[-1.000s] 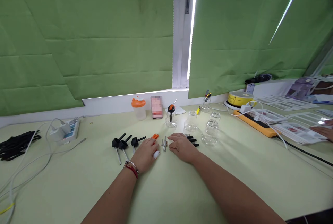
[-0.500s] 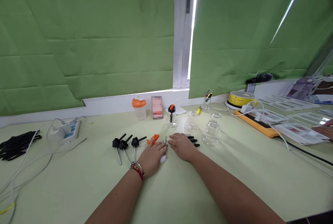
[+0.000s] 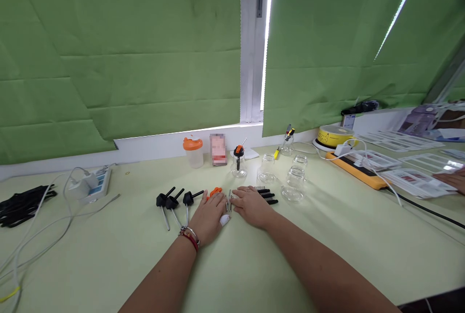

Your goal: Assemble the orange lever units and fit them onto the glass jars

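My left hand (image 3: 208,217) lies palm down on the table, fingers stretched out, a white wrapping (image 3: 224,220) around its thumb. Its fingertips are beside an orange plastic piece (image 3: 215,191), which they partly cover. Opposite it, my right hand (image 3: 251,206) rests low with its fingers extended. Thin metal rods (image 3: 228,201) lie in the narrow gap between the hands, against the fingertips. Left of my hands are three black caps (image 3: 171,202) with metal tubes. Right of my right hand lie black sticks (image 3: 269,195) with coil springs, partly hidden by that hand.
Clear glass jars (image 3: 293,189) stand to the right, and a jar with a black-and-orange top (image 3: 239,160) stands ahead. Behind are an orange-lidded cup (image 3: 193,153) and a yellow screwdriver (image 3: 276,153). Power strips (image 3: 358,170) with cables lie right and left. Another person's hand (image 3: 452,179) is far right.
My left hand has shifted slightly left and up, over more of the orange piece. My right hand has moved a little left, and more of the metal rods shows between the hands.
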`<state>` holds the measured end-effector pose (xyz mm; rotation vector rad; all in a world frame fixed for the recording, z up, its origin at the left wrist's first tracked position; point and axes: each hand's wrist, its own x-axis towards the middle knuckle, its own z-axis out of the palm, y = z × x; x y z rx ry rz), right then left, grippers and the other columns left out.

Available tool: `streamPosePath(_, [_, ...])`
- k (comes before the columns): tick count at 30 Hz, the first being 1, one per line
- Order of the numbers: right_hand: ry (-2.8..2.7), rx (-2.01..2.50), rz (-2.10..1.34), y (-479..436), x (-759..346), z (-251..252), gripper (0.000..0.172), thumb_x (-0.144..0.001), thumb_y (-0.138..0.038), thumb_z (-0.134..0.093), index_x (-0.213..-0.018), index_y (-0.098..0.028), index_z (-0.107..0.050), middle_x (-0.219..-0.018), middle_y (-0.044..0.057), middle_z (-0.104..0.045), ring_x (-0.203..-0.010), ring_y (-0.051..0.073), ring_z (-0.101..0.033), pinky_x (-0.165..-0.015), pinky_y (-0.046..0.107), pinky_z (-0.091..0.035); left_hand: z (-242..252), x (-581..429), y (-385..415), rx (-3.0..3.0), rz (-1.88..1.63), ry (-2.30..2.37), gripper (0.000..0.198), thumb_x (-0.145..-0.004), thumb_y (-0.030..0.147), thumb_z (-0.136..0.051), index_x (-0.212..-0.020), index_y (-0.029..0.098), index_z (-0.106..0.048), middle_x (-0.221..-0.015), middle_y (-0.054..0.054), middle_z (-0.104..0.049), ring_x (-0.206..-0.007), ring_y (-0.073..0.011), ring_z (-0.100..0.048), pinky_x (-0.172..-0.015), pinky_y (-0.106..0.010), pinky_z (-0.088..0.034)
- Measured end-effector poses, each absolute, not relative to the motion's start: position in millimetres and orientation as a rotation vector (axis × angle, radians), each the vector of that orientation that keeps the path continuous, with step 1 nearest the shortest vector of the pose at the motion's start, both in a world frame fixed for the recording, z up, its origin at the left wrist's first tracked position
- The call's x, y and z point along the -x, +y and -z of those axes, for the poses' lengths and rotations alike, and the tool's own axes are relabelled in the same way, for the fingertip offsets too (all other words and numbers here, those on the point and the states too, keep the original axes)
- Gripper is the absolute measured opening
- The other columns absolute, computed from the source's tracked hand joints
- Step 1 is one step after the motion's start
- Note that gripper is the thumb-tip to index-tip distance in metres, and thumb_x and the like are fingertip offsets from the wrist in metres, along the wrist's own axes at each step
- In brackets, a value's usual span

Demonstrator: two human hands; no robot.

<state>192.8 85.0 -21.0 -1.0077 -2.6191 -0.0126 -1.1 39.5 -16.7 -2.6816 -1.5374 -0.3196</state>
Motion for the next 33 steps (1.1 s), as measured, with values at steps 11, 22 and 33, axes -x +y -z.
streamPosePath(11, [-2.591,1.104,-0.081,92.5,-216.8,12.9,0.022,-0.083,-0.023,-0.053,-0.074,-0.023,-0.073,-0.122,0.004,-0.061,-0.113,0.025,-0.049,-0.094,0.042,-0.033,18.3,3.9,39.9,2.688,0.271,-1.584,0.036,-0.089,0.035,-0.04,-0.119,0.02,-0.052,-0.139,-0.014,-0.043,-0.133,-0.0275,-0.032,-0.109,-0.06,-0.006])
streamPosePath(22, [-2.593,1.106,-0.101,92.2,-219.6,12.1,0.02,-0.081,-0.021,-0.055,-0.069,-0.02,-0.071,-0.12,0.007,-0.061,-0.111,0.026,-0.05,-0.093,0.041,-0.033,2.8,11.9,30.9,2.797,0.377,-1.452,0.015,-0.079,0.031,-0.055,-0.077,0.022,-0.067,-0.135,-0.009,-0.048,-0.133,-0.0311,-0.029,-0.107,-0.063,0.0])
streamPosePath(33, [-2.582,1.1,-0.107,92.3,-217.9,14.0,0.019,-0.082,-0.022,-0.054,-0.075,-0.02,-0.072,-0.12,0.008,-0.06,-0.112,0.026,-0.049,-0.093,0.042,-0.032,19.2,-17.4,35.9,2.744,0.379,-1.347,0.043,-0.086,0.045,-0.046,-0.121,0.023,-0.056,-0.136,-0.014,-0.044,-0.133,-0.0352,-0.026,-0.106,-0.065,-0.001])
